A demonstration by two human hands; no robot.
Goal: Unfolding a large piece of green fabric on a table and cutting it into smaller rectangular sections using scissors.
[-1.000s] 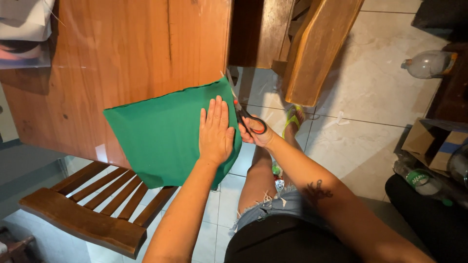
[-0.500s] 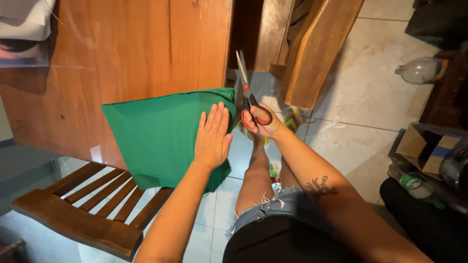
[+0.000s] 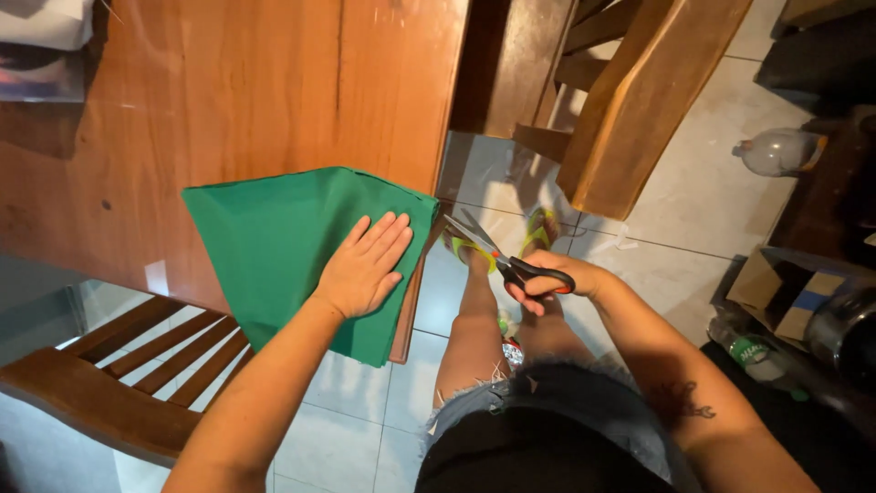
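The left hand (image 3: 363, 267) lies flat, fingers spread, pressing the folded green cloth (image 3: 292, 246) at the wooden table's (image 3: 246, 91) near edge. Just right of the cloth, the right hand (image 3: 547, 278) grips black-handled scissors (image 3: 497, 256), blades parted, tips almost at the cloth's corner.

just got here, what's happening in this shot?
A person sits at a wooden table. Their left hand lies flat on a folded green cloth at the table edge. Their right hand holds scissors, blades open, pointing at the cloth's right edge but not touching it.
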